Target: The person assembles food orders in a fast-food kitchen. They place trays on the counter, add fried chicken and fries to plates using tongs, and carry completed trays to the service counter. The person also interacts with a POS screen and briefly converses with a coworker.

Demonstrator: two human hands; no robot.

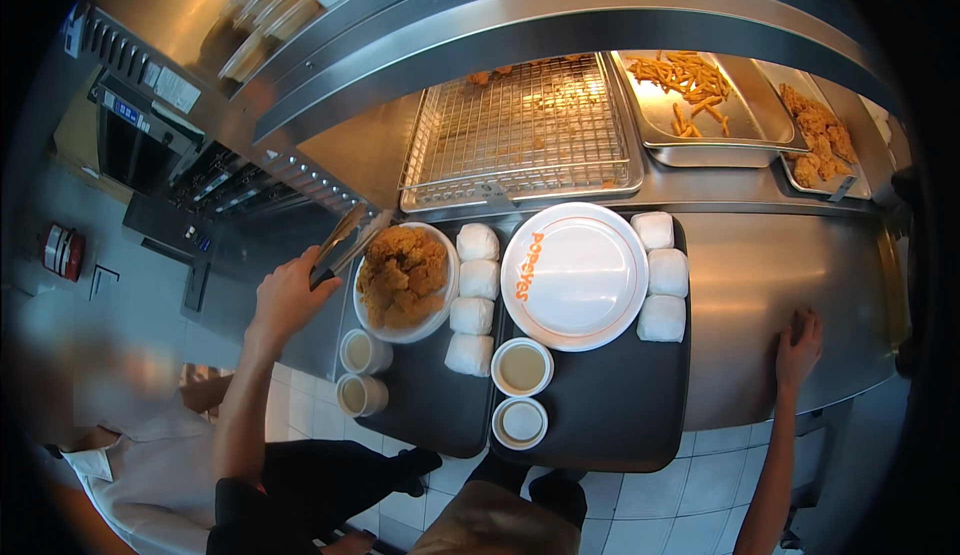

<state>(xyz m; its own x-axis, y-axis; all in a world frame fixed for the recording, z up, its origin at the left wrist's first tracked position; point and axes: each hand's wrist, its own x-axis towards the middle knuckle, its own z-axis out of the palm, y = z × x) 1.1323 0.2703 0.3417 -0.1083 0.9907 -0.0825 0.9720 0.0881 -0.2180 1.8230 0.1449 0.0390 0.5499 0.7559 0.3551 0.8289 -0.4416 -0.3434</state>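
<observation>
From afar, I saw the left hand (289, 297) grip metal tongs (360, 244) beside the fried chicken (402, 273) heaped on a round white plate (398, 336), likely so skin missed the food, while the right hand (799, 349), seemingly holding nothing, rested at the steel counter (745, 290), maybe for balance.

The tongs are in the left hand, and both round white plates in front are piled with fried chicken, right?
Not quite: only the left plate is piled with fried chicken. The right plate is bare, as the head view shows. The tongs are in the left hand, as you say.
</observation>
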